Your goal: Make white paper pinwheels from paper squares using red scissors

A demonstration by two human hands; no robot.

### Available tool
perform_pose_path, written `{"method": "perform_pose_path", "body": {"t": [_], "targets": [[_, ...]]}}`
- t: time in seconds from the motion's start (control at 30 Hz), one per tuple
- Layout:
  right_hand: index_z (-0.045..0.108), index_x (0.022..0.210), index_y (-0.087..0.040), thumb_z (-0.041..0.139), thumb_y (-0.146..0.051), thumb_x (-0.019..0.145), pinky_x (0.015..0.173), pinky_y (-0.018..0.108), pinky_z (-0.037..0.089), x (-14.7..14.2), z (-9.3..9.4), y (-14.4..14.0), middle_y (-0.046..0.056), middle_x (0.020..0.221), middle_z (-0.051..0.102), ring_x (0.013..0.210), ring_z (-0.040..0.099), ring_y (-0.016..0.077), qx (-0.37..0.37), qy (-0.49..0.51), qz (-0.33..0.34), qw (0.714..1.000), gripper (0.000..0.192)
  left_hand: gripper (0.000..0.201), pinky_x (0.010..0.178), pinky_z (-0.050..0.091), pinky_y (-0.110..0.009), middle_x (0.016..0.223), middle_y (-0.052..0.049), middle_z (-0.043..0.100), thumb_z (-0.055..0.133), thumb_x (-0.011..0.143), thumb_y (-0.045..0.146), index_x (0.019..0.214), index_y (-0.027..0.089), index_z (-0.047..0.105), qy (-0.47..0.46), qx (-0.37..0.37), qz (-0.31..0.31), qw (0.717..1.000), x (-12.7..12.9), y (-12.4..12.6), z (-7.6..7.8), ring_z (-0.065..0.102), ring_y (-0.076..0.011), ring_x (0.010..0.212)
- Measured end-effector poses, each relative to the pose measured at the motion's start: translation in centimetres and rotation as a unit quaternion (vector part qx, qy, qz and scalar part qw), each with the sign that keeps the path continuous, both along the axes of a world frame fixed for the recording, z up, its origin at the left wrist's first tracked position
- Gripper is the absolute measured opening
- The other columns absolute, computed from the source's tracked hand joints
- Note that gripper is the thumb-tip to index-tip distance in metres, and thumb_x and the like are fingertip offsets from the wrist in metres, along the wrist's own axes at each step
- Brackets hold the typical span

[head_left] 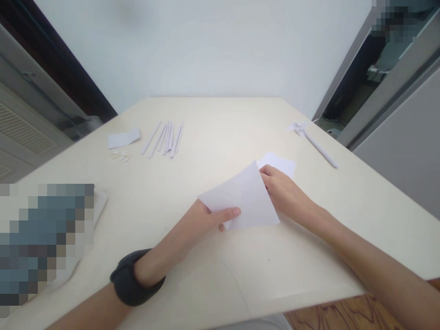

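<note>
A white sheet of paper (245,197) is held just above the cream table (213,151), near its middle. My left hand (206,219) pinches the sheet's near left corner, thumb on top. My right hand (285,192) grips its right edge, fingers partly behind the paper. Another white sheet (280,162) lies flat on the table just beyond my right hand. A black band sits on my left wrist (132,277).
Several rolled white paper sticks (167,137) lie at the back left, beside a small paper piece (123,138) and tiny scraps (119,156). A paper pinwheel on a stick (314,142) lies at the back right. A blurred patch covers the left edge.
</note>
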State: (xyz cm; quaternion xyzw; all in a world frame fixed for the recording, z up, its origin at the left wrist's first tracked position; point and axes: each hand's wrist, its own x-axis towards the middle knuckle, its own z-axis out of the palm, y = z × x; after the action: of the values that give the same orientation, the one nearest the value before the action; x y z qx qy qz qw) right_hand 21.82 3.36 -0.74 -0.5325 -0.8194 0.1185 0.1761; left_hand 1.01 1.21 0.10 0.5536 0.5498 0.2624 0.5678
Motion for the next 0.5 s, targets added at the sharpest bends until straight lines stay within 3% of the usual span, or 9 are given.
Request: {"method": "perform_pose_path", "body": {"t": [0.17,0.33,0.43,0.5], "targets": [[0.059,0.097,-0.018,0.042,-0.011,0.083,0.063,0.028,0.041,-0.4,0.0,-0.1,0.011,0.099,0.057,0.085,0.055,0.0216,0.003,-0.008,0.008,1.000,0.024,0.030,0.049,0.045,-0.026,0.064,-0.001,0.063,0.072,0.066,0.039,0.085,0.017,0.064,0.000,-0.003,0.004,1.000,0.4,-0.2,-0.6,0.054,-0.0151,0.054],[0.056,0.097,-0.017,0.042,-0.015,0.086,0.069,0.029,0.040,-0.4,0.3,0.0,0.009,0.099,0.058,0.088,0.054,0.0200,0.030,0.020,-0.009,0.999,0.018,0.031,0.047,0.045,-0.024,0.072,-0.002,0.066,0.072,0.066,0.035,0.089,0.015,0.064,-0.004,-0.030,-0.001,1.000,0.5,0.0,-0.5,0.054,-0.0134,0.054],[0.056,0.088,-0.019,0.032,-0.029,0.095,0.067,0.027,0.041,-0.4,1.1,-0.2,0.004,0.086,0.059,0.076,0.055,0.0156,-0.009,0.157,-0.012,0.988,0.028,0.032,0.049,0.046,-0.023,0.075,-0.003,0.066,0.073,0.066,0.034,0.091,0.015,0.064,-0.005,-0.056,-0.003,0.998,0.5,0.2,-0.3,0.055,-0.0132,0.056],[0.057,0.085,-0.019,0.025,-0.040,0.096,0.066,0.026,0.043,-0.4,1.8,-0.4,0.003,0.082,0.060,0.074,0.057,0.0144,-0.089,0.285,0.016,0.954,0.040,0.032,0.048,0.045,-0.022,0.075,-0.002,0.066,0.072,0.068,0.034,0.092,0.016,0.064,-0.018,-0.043,0.005,0.999,0.5,0.2,-0.4,0.055,-0.0128,0.057]]}}
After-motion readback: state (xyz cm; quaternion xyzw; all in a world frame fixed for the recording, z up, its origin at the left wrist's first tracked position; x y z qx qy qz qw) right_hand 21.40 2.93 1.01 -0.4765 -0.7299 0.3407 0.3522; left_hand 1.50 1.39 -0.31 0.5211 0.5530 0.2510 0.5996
